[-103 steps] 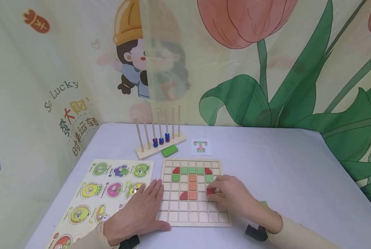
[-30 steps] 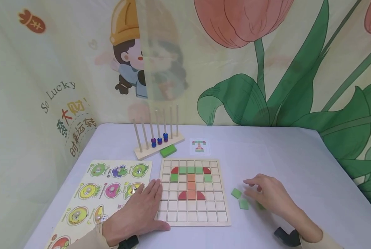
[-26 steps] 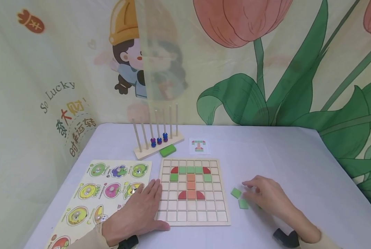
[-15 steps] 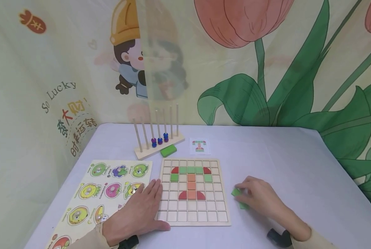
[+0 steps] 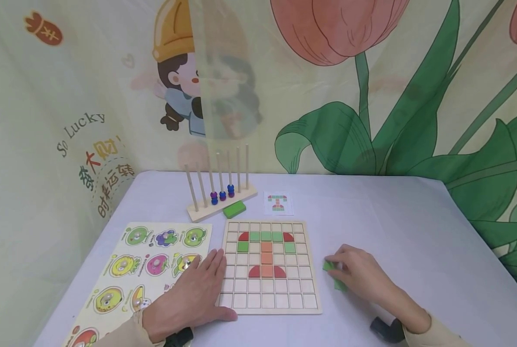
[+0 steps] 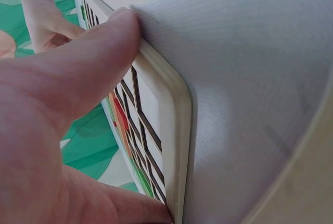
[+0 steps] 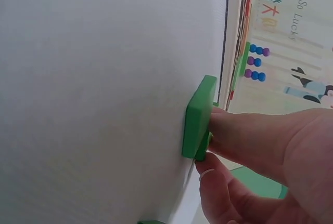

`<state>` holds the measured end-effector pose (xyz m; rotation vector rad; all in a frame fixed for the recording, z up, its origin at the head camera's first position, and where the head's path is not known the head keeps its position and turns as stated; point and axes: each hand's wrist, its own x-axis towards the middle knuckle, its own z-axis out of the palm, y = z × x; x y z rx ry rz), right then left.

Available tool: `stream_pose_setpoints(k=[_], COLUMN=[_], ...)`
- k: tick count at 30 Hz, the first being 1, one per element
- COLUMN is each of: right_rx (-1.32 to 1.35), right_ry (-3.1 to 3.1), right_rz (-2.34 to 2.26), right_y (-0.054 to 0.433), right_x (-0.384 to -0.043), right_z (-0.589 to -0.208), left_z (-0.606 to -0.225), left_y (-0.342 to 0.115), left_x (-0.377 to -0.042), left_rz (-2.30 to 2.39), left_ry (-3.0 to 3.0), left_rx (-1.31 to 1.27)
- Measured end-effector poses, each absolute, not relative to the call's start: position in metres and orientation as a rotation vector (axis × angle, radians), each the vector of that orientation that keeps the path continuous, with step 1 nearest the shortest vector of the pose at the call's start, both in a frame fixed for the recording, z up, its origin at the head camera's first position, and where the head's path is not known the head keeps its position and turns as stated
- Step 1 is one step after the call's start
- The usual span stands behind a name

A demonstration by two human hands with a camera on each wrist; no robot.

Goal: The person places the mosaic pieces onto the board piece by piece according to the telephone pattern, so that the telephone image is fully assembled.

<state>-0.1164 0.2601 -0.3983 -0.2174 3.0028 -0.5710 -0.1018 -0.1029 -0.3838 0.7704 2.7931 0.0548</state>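
A wooden grid board lies flat, bearing green and orange square tiles and red quarter-round tiles. My left hand rests along its left edge with fingers straight; in the left wrist view the thumb touches the board's rim. To the right of the board, my right hand pinches a green square tile between thumb and fingers, at the tabletop. Another green tile lies beside it, and in the right wrist view this nearer tile partly hides the pinched one.
A pattern card lies behind the board. At the back left stand a pegged bead rack and a green block. A fruit puzzle board lies left, partly under my left forearm. One more green tile shows in the right wrist view.
My right hand set a red quarter-round tile on the board, right of the lowest orange square, moved right to the loose green tiles, and took one. The left hand stayed put.
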Motion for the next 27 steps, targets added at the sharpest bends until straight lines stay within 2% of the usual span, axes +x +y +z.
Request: stream_pose_setpoints(k=[13, 27], right_rx=[-0.323, -0.914], right_ry=[2.994, 2.862], right_rz=[-0.64, -0.647], right_y=[0.247, 0.167], right_x=[-0.119, -0.119], right_z=[-0.387, -0.381], left_z=[-0.384, -0.383], left_y=[-0.103, -0.103], left_x=[-0.101, -0.101], left_rz=[0.064, 0.094], left_ry=[2.794, 2.786], left_rx=[0.773, 0.759])
